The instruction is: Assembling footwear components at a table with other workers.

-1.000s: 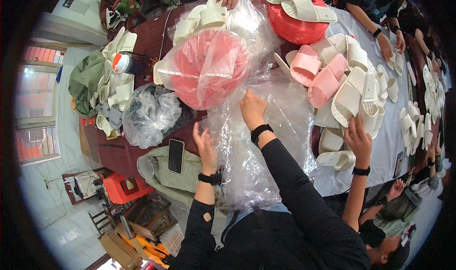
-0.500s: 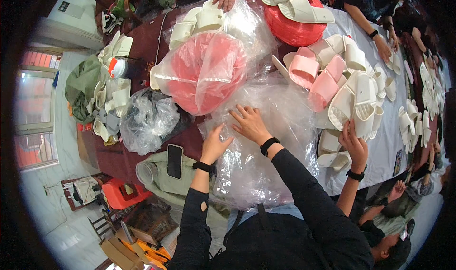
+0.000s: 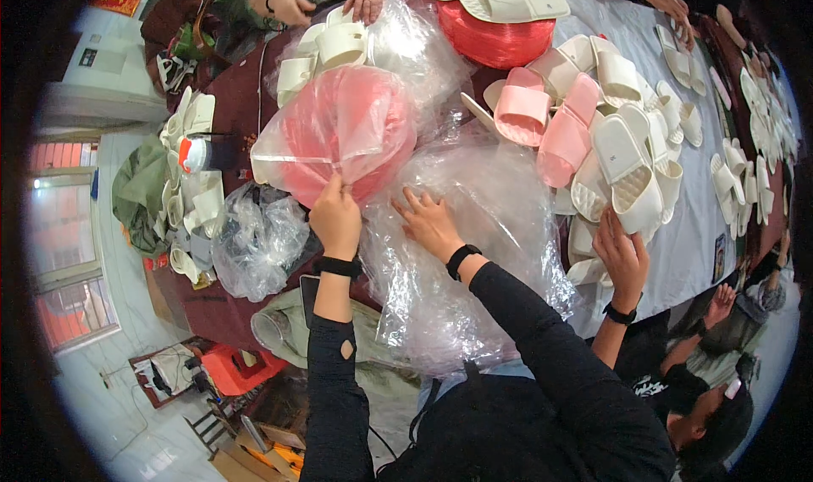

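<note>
My left hand [image 3: 337, 221] reaches up to a clear plastic bag [image 3: 292, 147] draped over a round red bundle [image 3: 368, 109]. Its fingers are closed at the bag's lower edge, pinching the film. My right hand [image 3: 429, 225] lies flat, fingers spread, on a pile of clear plastic bags [image 3: 474, 287] in front of me. To the right of the pile are pink slippers [image 3: 522, 109] among white ones. Beyond the red bundle stand white slippers [image 3: 341, 46], with a co-worker's hand [image 3: 364, 1] resting on them.
At my right, another person's hand [image 3: 620, 257] touches white slippers [image 3: 635, 194]. White slippers also lie on a red twine roll [image 3: 495, 37] at the back. A crumpled clear bag [image 3: 258, 241] sits left. My left forearm partly covers a phone [image 3: 309, 291].
My left hand has moved up and left from the bag pile and closed on the bag over the red bundle. My right hand stays spread on the pile. The view has shifted slightly.
</note>
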`<state>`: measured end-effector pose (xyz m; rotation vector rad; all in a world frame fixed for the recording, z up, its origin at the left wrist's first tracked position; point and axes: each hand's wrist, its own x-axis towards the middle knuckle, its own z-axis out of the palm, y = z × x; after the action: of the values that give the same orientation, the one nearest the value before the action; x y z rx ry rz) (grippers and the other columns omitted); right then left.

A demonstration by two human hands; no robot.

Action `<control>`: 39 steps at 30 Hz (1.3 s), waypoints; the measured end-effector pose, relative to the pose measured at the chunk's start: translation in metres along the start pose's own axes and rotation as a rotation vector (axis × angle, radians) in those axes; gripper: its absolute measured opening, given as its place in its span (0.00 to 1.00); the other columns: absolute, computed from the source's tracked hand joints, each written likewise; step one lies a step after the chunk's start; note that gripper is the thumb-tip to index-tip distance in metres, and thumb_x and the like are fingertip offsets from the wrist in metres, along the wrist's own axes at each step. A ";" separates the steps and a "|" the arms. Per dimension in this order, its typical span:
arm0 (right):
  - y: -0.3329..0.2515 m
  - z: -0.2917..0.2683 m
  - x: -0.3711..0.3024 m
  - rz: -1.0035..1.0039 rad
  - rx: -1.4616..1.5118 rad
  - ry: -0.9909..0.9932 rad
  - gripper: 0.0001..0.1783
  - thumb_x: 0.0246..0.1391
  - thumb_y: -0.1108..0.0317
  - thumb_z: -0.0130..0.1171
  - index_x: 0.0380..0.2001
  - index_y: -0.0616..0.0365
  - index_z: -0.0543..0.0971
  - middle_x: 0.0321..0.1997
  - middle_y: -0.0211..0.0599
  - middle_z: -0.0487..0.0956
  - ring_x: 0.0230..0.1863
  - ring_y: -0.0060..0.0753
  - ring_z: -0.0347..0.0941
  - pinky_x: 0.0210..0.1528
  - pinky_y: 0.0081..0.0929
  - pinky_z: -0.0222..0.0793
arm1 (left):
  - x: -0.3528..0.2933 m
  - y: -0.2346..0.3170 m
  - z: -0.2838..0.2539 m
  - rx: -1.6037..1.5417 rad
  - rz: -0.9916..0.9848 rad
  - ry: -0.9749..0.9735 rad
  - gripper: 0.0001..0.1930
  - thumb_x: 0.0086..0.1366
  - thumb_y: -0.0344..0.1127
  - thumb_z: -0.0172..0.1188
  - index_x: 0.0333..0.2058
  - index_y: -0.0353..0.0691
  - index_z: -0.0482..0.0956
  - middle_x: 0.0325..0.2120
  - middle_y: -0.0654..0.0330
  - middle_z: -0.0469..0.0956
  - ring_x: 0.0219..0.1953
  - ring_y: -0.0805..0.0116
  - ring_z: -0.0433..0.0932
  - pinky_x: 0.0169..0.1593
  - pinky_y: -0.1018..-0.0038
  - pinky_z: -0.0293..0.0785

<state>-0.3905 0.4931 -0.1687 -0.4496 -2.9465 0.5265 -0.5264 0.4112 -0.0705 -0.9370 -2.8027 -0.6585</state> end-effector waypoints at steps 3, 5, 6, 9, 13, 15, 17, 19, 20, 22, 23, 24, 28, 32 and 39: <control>-0.004 0.006 0.007 0.032 0.021 -0.036 0.30 0.41 0.59 0.60 0.52 0.42 0.70 0.58 0.33 0.64 0.50 0.35 0.65 0.43 0.35 0.68 | 0.012 -0.008 -0.014 -0.024 -0.011 0.060 0.05 0.58 0.34 0.55 0.30 0.40 0.75 0.23 0.51 0.76 0.26 0.48 0.75 0.29 0.60 0.68; -0.008 0.008 0.015 0.070 0.035 -0.037 0.29 0.40 0.59 0.60 0.51 0.43 0.72 0.58 0.33 0.64 0.50 0.36 0.64 0.44 0.35 0.68 | 0.023 -0.008 -0.026 -0.095 -0.006 0.200 0.04 0.57 0.31 0.55 0.31 0.40 0.76 0.22 0.51 0.77 0.25 0.51 0.75 0.28 0.63 0.67; -0.010 0.009 0.020 0.091 0.047 -0.037 0.27 0.40 0.58 0.59 0.49 0.44 0.73 0.58 0.33 0.64 0.51 0.36 0.64 0.45 0.34 0.68 | 0.028 -0.007 -0.033 -0.122 -0.031 0.197 0.03 0.57 0.30 0.55 0.30 0.39 0.76 0.21 0.51 0.76 0.23 0.54 0.75 0.27 0.65 0.67; -0.014 0.013 0.029 0.132 0.050 -0.090 0.25 0.41 0.58 0.57 0.47 0.47 0.74 0.57 0.32 0.65 0.52 0.36 0.64 0.45 0.34 0.68 | 0.035 -0.012 -0.038 -0.161 -0.041 0.207 0.04 0.57 0.30 0.55 0.30 0.38 0.75 0.20 0.52 0.76 0.21 0.55 0.74 0.27 0.66 0.66; -0.014 0.027 0.036 0.143 0.038 -0.084 0.28 0.42 0.60 0.57 0.51 0.45 0.70 0.56 0.35 0.65 0.51 0.37 0.64 0.47 0.39 0.67 | 0.035 -0.005 -0.043 -0.196 -0.048 0.146 0.04 0.58 0.31 0.56 0.29 0.37 0.75 0.19 0.52 0.74 0.20 0.57 0.72 0.26 0.67 0.66; -0.013 0.032 0.038 0.174 -0.030 0.107 0.26 0.44 0.62 0.56 0.50 0.51 0.71 0.56 0.36 0.65 0.51 0.38 0.65 0.47 0.40 0.67 | 0.027 -0.002 -0.033 -0.230 -0.028 0.099 0.04 0.58 0.31 0.56 0.29 0.37 0.74 0.19 0.52 0.74 0.20 0.57 0.72 0.26 0.67 0.65; -0.012 0.032 0.038 0.207 0.052 0.063 0.25 0.46 0.62 0.54 0.50 0.53 0.70 0.57 0.35 0.65 0.52 0.38 0.64 0.47 0.39 0.68 | 0.017 -0.007 -0.021 -0.261 -0.013 0.053 0.04 0.57 0.31 0.56 0.28 0.37 0.74 0.18 0.51 0.73 0.19 0.58 0.72 0.26 0.67 0.65; -0.015 0.025 0.038 0.234 0.130 0.018 0.24 0.48 0.61 0.53 0.50 0.55 0.69 0.58 0.35 0.64 0.53 0.38 0.63 0.46 0.39 0.69 | 0.010 -0.012 -0.016 -0.219 0.023 0.044 0.04 0.58 0.32 0.56 0.28 0.38 0.74 0.18 0.51 0.72 0.19 0.58 0.72 0.26 0.68 0.65; -0.018 0.021 0.038 0.228 0.163 0.016 0.23 0.47 0.61 0.54 0.48 0.56 0.70 0.58 0.35 0.63 0.53 0.39 0.62 0.47 0.40 0.69 | 0.007 -0.016 -0.017 -0.184 0.002 0.025 0.04 0.58 0.31 0.56 0.29 0.37 0.74 0.18 0.51 0.72 0.20 0.58 0.72 0.26 0.68 0.65; -0.015 0.020 0.035 0.232 0.192 0.013 0.23 0.46 0.61 0.56 0.46 0.58 0.71 0.58 0.35 0.63 0.53 0.39 0.62 0.47 0.41 0.69 | 0.007 -0.009 -0.018 -0.214 -0.006 0.040 0.04 0.58 0.30 0.56 0.29 0.36 0.74 0.17 0.54 0.71 0.19 0.66 0.69 0.26 0.72 0.64; -0.012 0.020 0.035 0.236 0.220 0.009 0.22 0.46 0.62 0.57 0.45 0.58 0.72 0.59 0.35 0.62 0.53 0.39 0.62 0.47 0.41 0.68 | 0.008 -0.006 -0.018 -0.240 -0.014 0.060 0.04 0.58 0.30 0.56 0.29 0.36 0.74 0.16 0.58 0.70 0.19 0.74 0.67 0.26 0.76 0.64; -0.011 0.021 0.036 0.239 0.248 0.009 0.21 0.45 0.62 0.58 0.43 0.58 0.73 0.59 0.34 0.62 0.53 0.39 0.62 0.47 0.41 0.68 | 0.009 -0.006 -0.018 -0.241 -0.012 0.060 0.04 0.58 0.30 0.56 0.29 0.36 0.74 0.16 0.58 0.70 0.19 0.74 0.67 0.26 0.76 0.64; -0.012 0.026 0.036 0.244 0.300 0.057 0.21 0.45 0.58 0.58 0.39 0.62 0.75 0.60 0.41 0.60 0.54 0.39 0.61 0.48 0.44 0.63 | 0.011 -0.008 -0.016 -0.290 -0.030 0.062 0.04 0.58 0.30 0.56 0.29 0.36 0.74 0.16 0.57 0.72 0.19 0.73 0.69 0.26 0.75 0.65; -0.002 0.044 0.030 0.176 0.301 0.107 0.23 0.47 0.63 0.56 0.47 0.63 0.71 0.63 0.46 0.57 0.60 0.44 0.57 0.53 0.44 0.62 | -0.011 -0.001 -0.008 -0.296 0.014 -0.158 0.09 0.58 0.32 0.55 0.37 0.35 0.73 0.28 0.48 0.76 0.32 0.50 0.76 0.36 0.63 0.69; 0.010 -0.027 -0.029 0.010 0.409 0.095 0.27 0.50 0.70 0.53 0.54 0.66 0.64 0.64 0.47 0.57 0.62 0.47 0.56 0.60 0.40 0.57 | -0.159 0.000 -0.040 0.039 0.472 -0.567 0.28 0.53 0.44 0.59 0.53 0.46 0.67 0.50 0.47 0.63 0.54 0.48 0.61 0.56 0.51 0.53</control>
<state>-0.3557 0.5011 -0.1488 -0.4248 -2.6476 1.0464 -0.4001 0.3073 -0.0724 -1.9474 -2.8157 -0.2987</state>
